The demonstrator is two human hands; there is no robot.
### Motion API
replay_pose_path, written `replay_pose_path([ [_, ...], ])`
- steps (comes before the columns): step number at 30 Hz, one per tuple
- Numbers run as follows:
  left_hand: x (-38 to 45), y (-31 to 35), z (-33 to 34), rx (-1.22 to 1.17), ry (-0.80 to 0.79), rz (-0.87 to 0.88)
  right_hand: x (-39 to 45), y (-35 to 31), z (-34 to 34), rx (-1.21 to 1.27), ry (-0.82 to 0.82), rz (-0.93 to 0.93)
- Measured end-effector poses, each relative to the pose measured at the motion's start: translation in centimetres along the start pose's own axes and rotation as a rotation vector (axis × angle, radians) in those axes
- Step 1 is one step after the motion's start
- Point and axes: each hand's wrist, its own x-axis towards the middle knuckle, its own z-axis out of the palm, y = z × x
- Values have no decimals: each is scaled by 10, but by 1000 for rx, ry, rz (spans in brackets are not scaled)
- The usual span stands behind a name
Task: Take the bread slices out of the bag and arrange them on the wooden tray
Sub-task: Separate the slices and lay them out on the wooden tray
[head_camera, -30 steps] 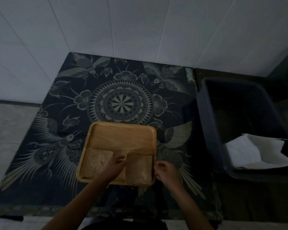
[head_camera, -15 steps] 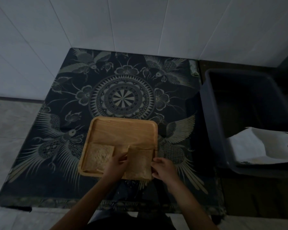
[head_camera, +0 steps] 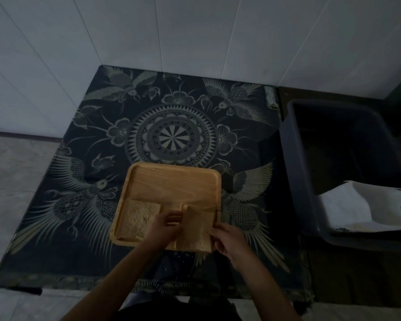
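A square wooden tray (head_camera: 175, 181) lies on the patterned dark cloth. One bread slice (head_camera: 138, 217) lies flat in the tray's near left corner. A second bread slice (head_camera: 198, 228) sits at the tray's near right corner, its near edge reaching over the rim. My left hand (head_camera: 164, 230) grips its left side and my right hand (head_camera: 227, 239) its right side. A white bag-like sheet (head_camera: 361, 207) lies in the dark bin on the right; whether it is the bread bag I cannot tell.
A dark plastic bin (head_camera: 296, 163) stands right of the cloth-covered table (head_camera: 171, 126). White tiled walls rise behind and to the left. The far half of the tray holds no bread.
The second slice has shifted slightly toward me, with both hands staying on its sides. The camera has tilted, so the scene sits lower in view.
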Motion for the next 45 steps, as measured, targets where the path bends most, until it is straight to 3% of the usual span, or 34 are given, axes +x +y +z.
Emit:
replay_pose_path([
  [8, -4, 20, -14, -177, -28, -23, 2, -13, 5, 3, -76, -89],
  [16, 6, 32, -55, -200, -33, -10, 3, -37, 28, -99, -146, -239],
  [25, 30, 45, -102, -298, -13, -16, 17, -69, 74, -100, -130, -280],
  [34, 67, 63, -145, -188, 105, -38, 49, -98, 124, -191, -129, -265],
  [45, 101, 56, -171, 39, 164, -63, 86, -85, 165, -205, -79, -159],
])
